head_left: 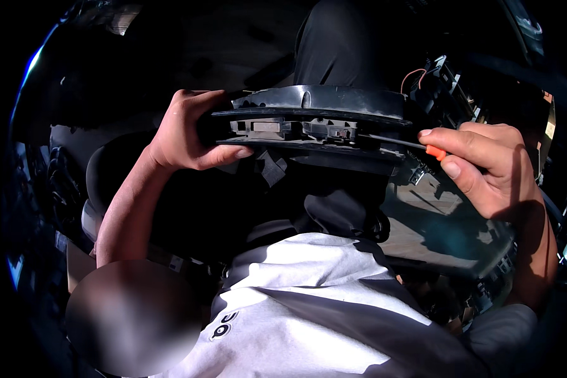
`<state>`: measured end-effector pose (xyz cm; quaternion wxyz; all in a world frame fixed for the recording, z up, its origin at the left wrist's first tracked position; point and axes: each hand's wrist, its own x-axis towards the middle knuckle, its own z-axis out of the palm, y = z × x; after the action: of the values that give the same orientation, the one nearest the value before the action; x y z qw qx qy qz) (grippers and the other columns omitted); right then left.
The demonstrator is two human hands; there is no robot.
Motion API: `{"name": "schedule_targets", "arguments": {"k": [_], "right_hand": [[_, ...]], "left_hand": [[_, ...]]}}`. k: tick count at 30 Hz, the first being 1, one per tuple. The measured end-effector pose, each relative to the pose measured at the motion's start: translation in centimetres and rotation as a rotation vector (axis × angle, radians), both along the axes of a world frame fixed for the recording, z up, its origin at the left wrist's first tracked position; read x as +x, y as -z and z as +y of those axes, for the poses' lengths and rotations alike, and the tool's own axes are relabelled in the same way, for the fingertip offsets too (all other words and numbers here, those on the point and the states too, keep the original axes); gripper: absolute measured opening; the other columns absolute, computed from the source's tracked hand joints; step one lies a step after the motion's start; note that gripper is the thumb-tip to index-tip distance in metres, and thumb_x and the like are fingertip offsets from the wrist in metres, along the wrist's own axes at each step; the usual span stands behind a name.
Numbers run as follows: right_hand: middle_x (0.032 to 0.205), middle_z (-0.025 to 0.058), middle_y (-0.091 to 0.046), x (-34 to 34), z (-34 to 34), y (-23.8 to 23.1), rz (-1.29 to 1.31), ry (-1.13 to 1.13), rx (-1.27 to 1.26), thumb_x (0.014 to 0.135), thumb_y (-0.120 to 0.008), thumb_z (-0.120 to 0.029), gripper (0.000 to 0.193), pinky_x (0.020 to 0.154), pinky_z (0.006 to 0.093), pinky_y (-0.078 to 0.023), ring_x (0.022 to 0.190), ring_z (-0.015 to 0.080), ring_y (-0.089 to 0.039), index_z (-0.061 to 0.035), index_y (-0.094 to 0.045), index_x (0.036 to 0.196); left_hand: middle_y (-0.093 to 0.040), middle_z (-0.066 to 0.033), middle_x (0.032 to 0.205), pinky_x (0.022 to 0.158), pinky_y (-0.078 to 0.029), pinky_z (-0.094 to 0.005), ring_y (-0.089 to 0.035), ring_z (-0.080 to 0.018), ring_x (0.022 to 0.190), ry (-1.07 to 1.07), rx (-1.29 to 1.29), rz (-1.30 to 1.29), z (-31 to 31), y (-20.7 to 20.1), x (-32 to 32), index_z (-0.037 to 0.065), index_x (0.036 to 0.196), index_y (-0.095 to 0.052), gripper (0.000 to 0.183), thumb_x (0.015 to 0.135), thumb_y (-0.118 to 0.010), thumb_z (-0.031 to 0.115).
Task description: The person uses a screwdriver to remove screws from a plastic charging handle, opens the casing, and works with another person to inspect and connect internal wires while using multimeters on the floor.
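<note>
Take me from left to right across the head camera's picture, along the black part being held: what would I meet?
Left hand → brownish rectangular block → dark notched block → thin tool shaft → right hand.

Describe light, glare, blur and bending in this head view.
Head view: sunlight throws crisp shadows across the light-grey cloth shirt; head view: pale glare marks the long black plastic part in the left hand; head view: a round patch at lower left is blurred; head view: a blue-white streak bends along the left rim, and corners fall to black.
</note>
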<state>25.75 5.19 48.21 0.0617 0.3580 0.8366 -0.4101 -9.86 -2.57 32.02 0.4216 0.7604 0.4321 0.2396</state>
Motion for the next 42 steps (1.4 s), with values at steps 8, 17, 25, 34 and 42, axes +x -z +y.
{"name": "schedule_targets", "arguments": {"k": [8, 17, 25, 34, 42], "right_hand": [[0.069, 0.0121, -0.064, 0.3, -0.2, -0.5, -0.002, -0.073, 0.095, 0.077, -0.066, 0.002, 0.032, 0.05, 0.0285, -0.045, 0.054, 0.0187, -0.058, 0.0038, -0.07, 0.109], [0.067, 0.0111, -0.06, 1.4, -0.2, 0.6, 0.047, -0.111, 0.209, 0.077, -0.062, -0.001, 0.026, 0.049, 0.0298, -0.043, 0.052, 0.0196, -0.055, 0.0046, -0.069, 0.102], [0.069, 0.0108, -0.06, 1.2, -0.1, 0.6, 0.024, -0.115, 0.156, 0.082, -0.059, -0.006, 0.023, 0.053, 0.03, -0.045, 0.054, 0.0207, -0.056, 0.0042, -0.068, 0.1], [0.069, 0.0126, -0.062, 1.1, -0.1, 0.7, 0.018, -0.086, 0.158, 0.086, -0.059, -0.011, 0.023, 0.054, 0.0301, -0.045, 0.055, 0.0213, -0.057, 0.0061, -0.068, 0.097], [0.069, 0.0124, -0.062, 1.8, 0.1, 1.6, 0.067, -0.087, 0.132, 0.086, -0.059, -0.014, 0.024, 0.053, 0.0304, -0.045, 0.055, 0.0215, -0.058, 0.0061, -0.068, 0.097]], "left_hand": [[-0.066, -0.0108, 0.071, 0.061, -0.055, -0.0304, -0.068, -0.0246, 0.064, -0.004, 0.075, 0.006, -0.3, -1.4, 1.1, -0.001, 0.086, -0.067, 0.052, 0.068, -0.087, 0.043], [-0.06, -0.0097, 0.065, 0.057, -0.052, -0.0317, -0.064, -0.0239, 0.06, -0.08, 0.121, 0.027, -1.3, -2.6, 2.1, 0.001, 0.075, -0.058, 0.047, 0.063, -0.09, 0.033], [-0.062, -0.0099, 0.07, 0.061, -0.055, -0.0345, -0.065, -0.0269, 0.065, -0.07, 0.062, 0.14, -1.9, -3.4, 2.0, 0.002, 0.084, -0.062, 0.042, 0.064, -0.088, 0.028], [-0.064, -0.0088, 0.064, 0.059, -0.056, -0.0357, -0.067, -0.0272, 0.06, -0.108, 0.068, 0.137, -2.1, -3.3, 2.1, 0.003, 0.08, -0.064, 0.044, 0.075, -0.081, 0.044], [-0.064, -0.0096, 0.071, 0.065, -0.057, -0.0342, -0.067, -0.0265, 0.066, -0.062, 0.003, 0.165, -2.1, -3.0, 2.1, 0.002, 0.086, -0.063, 0.04, 0.066, -0.087, 0.027]]}}
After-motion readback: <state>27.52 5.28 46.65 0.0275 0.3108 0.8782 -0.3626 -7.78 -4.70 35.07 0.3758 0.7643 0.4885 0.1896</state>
